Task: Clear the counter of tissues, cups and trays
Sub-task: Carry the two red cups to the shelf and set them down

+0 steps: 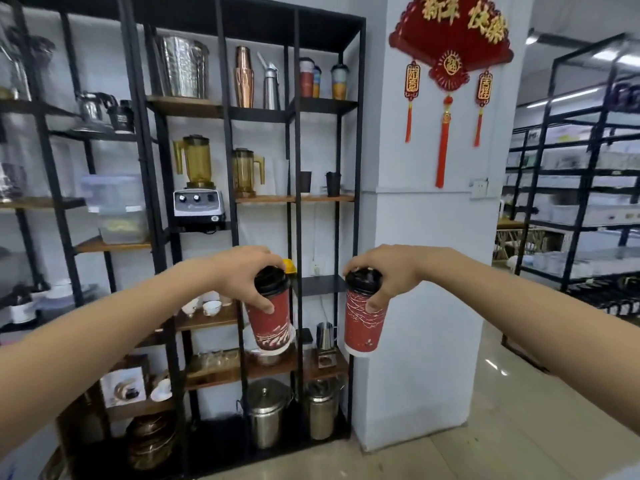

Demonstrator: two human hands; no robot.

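I hold two red paper cups with black lids out in front of me, in the air. My left hand grips the left red cup from above by its lid and upper wall; that cup tilts slightly. My right hand grips the right red cup the same way, thumb on its side. Both cups hang about chest high, roughly a cup's width apart. No counter, tissues or trays are in view.
A tall black metal shelf unit stands straight ahead with blenders, steel pots, pitchers and teacups. A white pillar with a red fan decoration is to the right. More black racks line the far right. Tiled floor lies below.
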